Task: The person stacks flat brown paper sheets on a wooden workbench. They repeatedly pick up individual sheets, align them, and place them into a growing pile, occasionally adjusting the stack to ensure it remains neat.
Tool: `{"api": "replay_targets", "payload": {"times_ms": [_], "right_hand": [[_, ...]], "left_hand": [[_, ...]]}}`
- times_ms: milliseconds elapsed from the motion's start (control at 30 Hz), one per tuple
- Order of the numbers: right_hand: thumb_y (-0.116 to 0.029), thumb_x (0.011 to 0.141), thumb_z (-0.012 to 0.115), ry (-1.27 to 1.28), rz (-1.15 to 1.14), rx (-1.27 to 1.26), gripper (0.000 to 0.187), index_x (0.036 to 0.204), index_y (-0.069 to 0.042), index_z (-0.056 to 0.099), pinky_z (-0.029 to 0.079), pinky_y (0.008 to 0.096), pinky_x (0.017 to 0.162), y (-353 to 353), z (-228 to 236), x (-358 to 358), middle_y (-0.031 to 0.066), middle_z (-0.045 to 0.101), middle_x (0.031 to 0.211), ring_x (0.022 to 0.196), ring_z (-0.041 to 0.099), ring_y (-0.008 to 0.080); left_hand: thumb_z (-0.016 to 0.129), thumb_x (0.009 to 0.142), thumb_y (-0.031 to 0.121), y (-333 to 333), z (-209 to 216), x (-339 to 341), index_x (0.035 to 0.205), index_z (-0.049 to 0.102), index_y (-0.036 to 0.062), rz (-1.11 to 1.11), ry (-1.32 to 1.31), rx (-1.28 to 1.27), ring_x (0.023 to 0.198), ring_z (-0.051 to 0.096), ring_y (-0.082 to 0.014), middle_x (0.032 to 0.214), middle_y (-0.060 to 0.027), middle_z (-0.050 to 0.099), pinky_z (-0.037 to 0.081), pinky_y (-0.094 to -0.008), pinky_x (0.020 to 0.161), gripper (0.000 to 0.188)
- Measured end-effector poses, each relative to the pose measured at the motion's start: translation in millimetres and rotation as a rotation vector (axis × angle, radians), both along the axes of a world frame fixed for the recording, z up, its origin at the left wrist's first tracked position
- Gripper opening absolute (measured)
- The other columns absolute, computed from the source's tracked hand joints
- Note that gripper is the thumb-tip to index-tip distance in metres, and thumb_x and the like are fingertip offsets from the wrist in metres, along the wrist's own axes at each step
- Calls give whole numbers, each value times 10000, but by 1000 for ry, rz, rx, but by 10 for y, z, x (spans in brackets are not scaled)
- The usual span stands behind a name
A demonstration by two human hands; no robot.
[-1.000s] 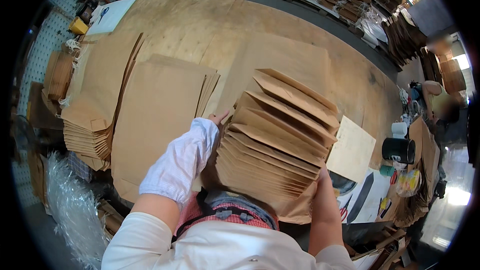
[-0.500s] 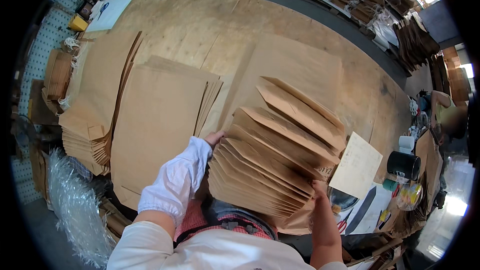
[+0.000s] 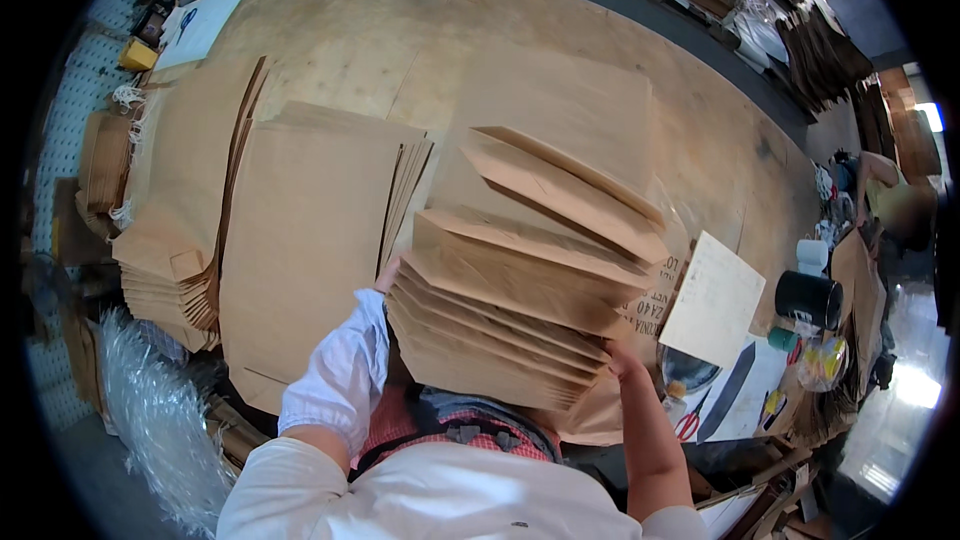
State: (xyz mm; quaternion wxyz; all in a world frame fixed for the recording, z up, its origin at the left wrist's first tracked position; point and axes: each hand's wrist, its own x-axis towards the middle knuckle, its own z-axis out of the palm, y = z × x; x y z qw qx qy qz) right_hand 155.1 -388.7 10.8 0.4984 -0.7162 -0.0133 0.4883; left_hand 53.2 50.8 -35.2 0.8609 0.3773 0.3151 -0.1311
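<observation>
Centrally, a fanned pile of brown paper bags point(image 3: 520, 285) lies at the near edge of the desk point(image 3: 350, 30), directly before the person. Folded ends overlap in steps: closely packed on the near side, more widely spaced toward the far side. Beyond the top fold, flat brown paper point(image 3: 560, 90) extends across the wood.

Left hand point(image 3: 388, 277): at the pile's left edge, below a sleeve cover of pale cloth point(image 3: 335, 380); fingers partly hidden, so cannot tell whether they grip or only rest there. Right hand point(image 3: 625, 360): bare forearm, at the pile's near right edge, against the ends of the folds; fingertips hidden by paper, grip cannot be told.

Left of the pile: a flat stack of brown paper point(image 3: 300, 210), its right edges slightly spread; farther left, a second stack point(image 3: 190, 160) with folded near ends.

Right of the pile: a pale board point(image 3: 713, 300), tilted in view; red-handled scissors point(image 3: 687, 426) nearer the person; a black cylinder point(image 3: 808, 300) with a white roll point(image 3: 812, 257) just beyond it.

Far left corner: blue-handled scissors point(image 3: 187, 25) on a white sheet point(image 3: 208, 30). Far right: another person point(image 3: 890, 200), partly visible.
</observation>
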Motion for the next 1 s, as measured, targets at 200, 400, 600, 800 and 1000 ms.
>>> {"api": "replay_targets", "payload": {"times_ms": [200,400,600,800,1000], "right_hand": [[-13,681,538,-154,-339,64,497,1163,-45,422,353,300,878,-55,55,260,84,465,1132,1036,444,224],[36,590,533,-1313,19,-204,443,1026,-44,522,423,317,779,703,1903,567,124,527,951,904,502,272],[-68,628,577,-1530,403,-204,317,944,-61,550,439,351,725,1478,1597,443,118,564,942,845,534,266],[-121,712,484,-1424,729,-387,254,953,-58,530,450,360,682,1128,1432,-715,137,543,860,794,531,262],[-115,660,527,-1634,242,-371,312,968,-63,533,422,357,766,1675,1622,224,124,526,928,923,496,267]], "left_hand": [[436,785,224,472,-240,199,992,559,26,-169,-212,760,611,540,-153,755,-67,579,444,-292,554,312],[500,779,317,213,1709,667,838,585,8,-386,-488,1361,838,495,-242,864,-115,535,399,-318,707,325],[525,762,439,-856,2321,988,764,490,-15,-1176,-471,1516,810,516,-355,851,-219,539,404,-412,689,456],[495,728,505,-1089,2122,-28,1241,354,130,-991,-813,1946,1121,344,-343,1205,-193,388,247,-517,900,650],[551,676,523,-1213,1690,-525,1277,307,207,-1061,-627,1891,1229,192,-353,1313,-176,255,124,-567,951,722]]}}
